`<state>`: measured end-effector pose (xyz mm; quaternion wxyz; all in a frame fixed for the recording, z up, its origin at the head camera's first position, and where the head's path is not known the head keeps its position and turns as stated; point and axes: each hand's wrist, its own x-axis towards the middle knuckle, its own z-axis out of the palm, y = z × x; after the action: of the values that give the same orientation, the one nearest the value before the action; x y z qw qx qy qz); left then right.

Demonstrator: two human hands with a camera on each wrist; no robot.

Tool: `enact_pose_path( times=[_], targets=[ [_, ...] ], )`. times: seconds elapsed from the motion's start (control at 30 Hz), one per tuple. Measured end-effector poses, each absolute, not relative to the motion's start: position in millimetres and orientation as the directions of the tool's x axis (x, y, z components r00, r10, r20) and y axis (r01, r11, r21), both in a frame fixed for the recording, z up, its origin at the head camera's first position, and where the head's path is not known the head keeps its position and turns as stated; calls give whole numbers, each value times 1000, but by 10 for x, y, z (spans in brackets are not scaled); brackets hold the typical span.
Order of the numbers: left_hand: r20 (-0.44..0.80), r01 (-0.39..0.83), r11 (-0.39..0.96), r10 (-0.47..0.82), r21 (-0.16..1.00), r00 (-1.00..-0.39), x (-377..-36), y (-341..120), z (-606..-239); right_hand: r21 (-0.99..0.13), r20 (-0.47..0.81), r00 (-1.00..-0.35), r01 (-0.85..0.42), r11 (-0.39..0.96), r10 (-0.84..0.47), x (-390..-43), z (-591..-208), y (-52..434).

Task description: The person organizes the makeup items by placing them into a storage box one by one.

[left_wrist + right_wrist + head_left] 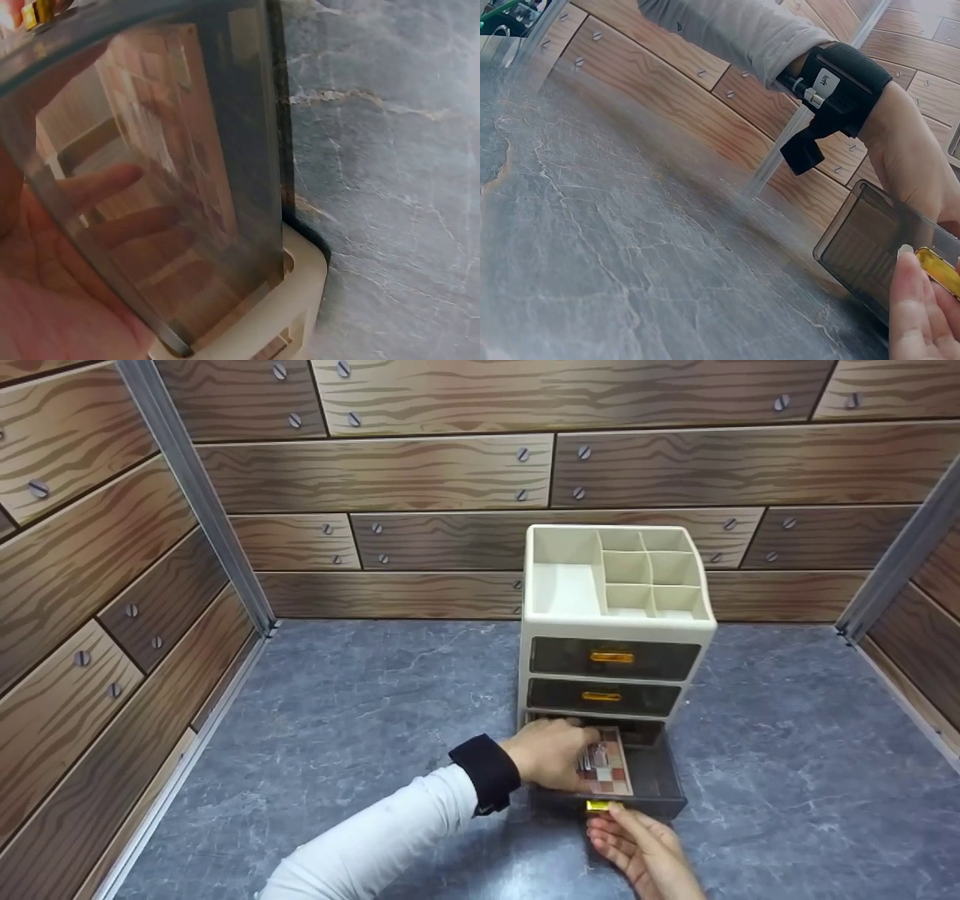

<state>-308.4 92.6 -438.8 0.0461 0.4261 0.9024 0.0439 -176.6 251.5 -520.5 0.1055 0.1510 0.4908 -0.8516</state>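
Lower centre: left hand (551,754) curled inside open smoky grey plastic drawer (652,780), gripping checkered card packet (606,769); right hand (645,851) pinched yellow drawer handle (600,806)

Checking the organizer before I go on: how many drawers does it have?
3, stacked under the divided top tray: top drawer shut, middle drawer shut, bottom drawer pulled open, the left hand inside it and the right hand at its handle.
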Motion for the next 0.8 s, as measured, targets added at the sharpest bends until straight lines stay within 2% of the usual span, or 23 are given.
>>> enact_pose_path(
  times=[0.17, 0.37, 0.47, 0.57, 0.7, 0.8],
  targets=[
    [-13, 731, 558, 798, 394, -602, -3097, 787, -4312, -810, -363, -931, 326, -487, -19, -1779, -5198, 2507],
    [133, 694, 386, 812, 608, -568, -3008, 594, -4211, -799, -390, -921, 346, -492, -15, -1772, -5192, 2506],
    [174, 608, 279, 796, 743, -579, -2950, 520, -4107, -792, -402, -916, 354, -497, -12, -1770, -5174, 2503],
    [183, 465, 148, 785, 873, -592, -2898, 473, -3967, -786, -410, -912, 358, -504, -8, -1773, -5149, 2502],
    [170, 324, 48, 774, 945, -610, -2843, 425, -3731, -784, -427, -904, 364, -502, 11, -1769, -5128, 2486],
    [166, 335, 70, 764, 939, -623, -2826, 372, -3533, -786, -439, -898, 370, -495, 27, -1764, -5127, 2464]
  ],
)
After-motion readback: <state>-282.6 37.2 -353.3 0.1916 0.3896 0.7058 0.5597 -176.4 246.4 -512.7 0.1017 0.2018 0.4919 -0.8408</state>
